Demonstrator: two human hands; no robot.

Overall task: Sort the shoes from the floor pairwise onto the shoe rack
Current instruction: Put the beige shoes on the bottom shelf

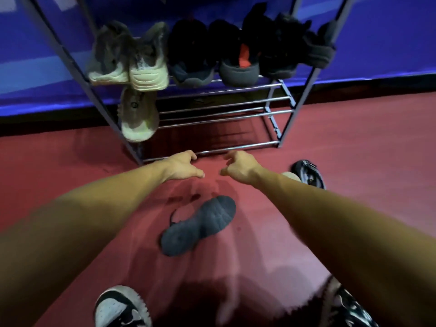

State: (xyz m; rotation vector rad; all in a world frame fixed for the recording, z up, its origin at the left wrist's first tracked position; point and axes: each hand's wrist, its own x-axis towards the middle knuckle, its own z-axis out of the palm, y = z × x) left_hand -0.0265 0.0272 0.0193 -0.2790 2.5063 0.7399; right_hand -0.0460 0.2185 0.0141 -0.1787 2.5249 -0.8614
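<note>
Both my arms reach forward over the red floor (354, 142) toward the foot of the shoe rack (280, 107). My left hand (180, 166) hangs palm down just in front of the rack's lowest front bar, fingers curled loosely and thumb pointing inward, holding nothing; whether the fingertips touch the bar I cannot tell. My right hand (238, 166) hangs beside it, close but apart, fingers bent into a slack, half-closed curl, also empty. Behind the hands, between my forearms, a grey shoe (199, 226) lies sole up on the floor, toe pointing toward the rack. A dark patterned shoe (309, 172) lies on the floor just past my right wrist, partly hidden by the arm. On the rack's upper shelf a pale pair (128, 60) sits at the left, heels outward, with dark shoes (236, 50) lined up beside it across to the right post. One pale shoe (139, 114) rests on the shelf below, at the left end, alone. At the lower edge, a black-and-white sneaker (120, 308) shows at left and another patterned shoe (351, 308) at right.
</note>
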